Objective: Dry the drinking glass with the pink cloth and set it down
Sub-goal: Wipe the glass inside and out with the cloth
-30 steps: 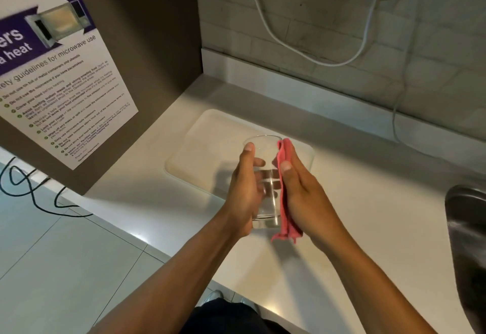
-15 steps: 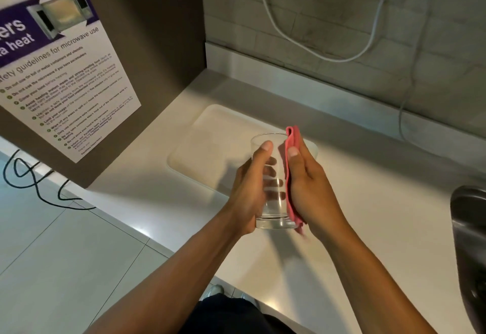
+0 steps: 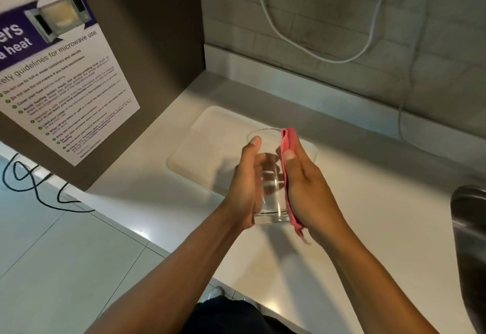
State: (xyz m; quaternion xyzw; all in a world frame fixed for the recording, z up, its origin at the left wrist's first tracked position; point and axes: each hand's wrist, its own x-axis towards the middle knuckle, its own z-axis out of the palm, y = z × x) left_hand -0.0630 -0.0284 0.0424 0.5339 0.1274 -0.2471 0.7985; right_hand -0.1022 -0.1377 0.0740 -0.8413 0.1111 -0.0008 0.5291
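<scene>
A clear drinking glass point(image 3: 271, 202) is held upright in the air above the white counter point(image 3: 368, 215), at the middle of the view. My left hand point(image 3: 246, 189) wraps its left side, thumb up near the rim. My right hand point(image 3: 309, 191) presses a folded pink cloth point(image 3: 289, 144) flat against the glass's right side. The cloth shows above the fingertips beside the rim and hangs out below the palm past the glass's base. The part of the cloth under my palm is hidden.
A cream tray point(image 3: 207, 139) lies on the counter just behind the glass. A brown panel with a microwave safety poster point(image 3: 65, 89) stands at the left. A steel sink point(image 3: 470, 228) is at the right edge. White cables point(image 3: 284, 34) hang on the tiled wall.
The glass and both hands have shifted slightly right and up, and the cloth has slid along the glass's right side, its lower end again hanging below the base.
</scene>
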